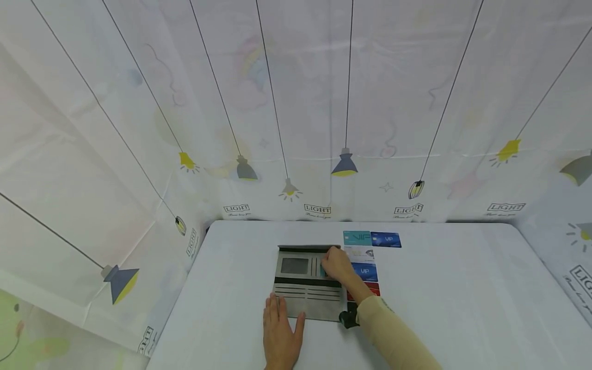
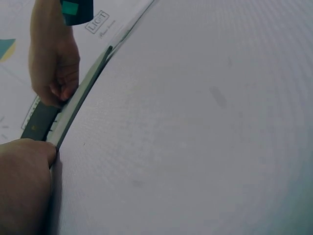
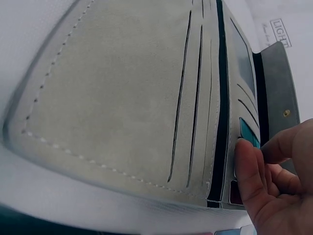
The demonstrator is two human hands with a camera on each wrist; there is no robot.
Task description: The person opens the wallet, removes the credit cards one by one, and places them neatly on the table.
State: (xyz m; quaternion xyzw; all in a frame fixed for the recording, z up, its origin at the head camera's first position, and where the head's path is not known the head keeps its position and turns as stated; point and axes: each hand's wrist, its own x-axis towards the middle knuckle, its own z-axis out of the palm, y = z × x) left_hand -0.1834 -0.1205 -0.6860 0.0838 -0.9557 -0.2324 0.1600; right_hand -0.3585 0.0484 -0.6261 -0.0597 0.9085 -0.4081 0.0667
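Observation:
A grey wallet (image 1: 324, 310) lies unfolded on the white table, with rows of card slots and a clear window (image 1: 294, 265). At its upper right part my right hand (image 1: 338, 266) pinches a teal card (image 3: 248, 132) between thumb and fingers. Part of that card sits in a slot; the fingers hide the rest. My left hand (image 1: 281, 331) rests at the wallet's lower left edge, its fingers extended and touching the wallet. In the right wrist view, the wallet's flap (image 3: 281, 83) with a brass snap stands raised beyond the slots.
Right of the wallet lie several cards: a teal VIP card (image 1: 357, 238), a blue VIP card (image 1: 386, 239), a white card (image 1: 358, 255), another blue card (image 1: 366, 272) and a red one (image 1: 372, 289), partly under the right forearm. A lamp-patterned curtain (image 1: 296, 128) hangs behind the table.

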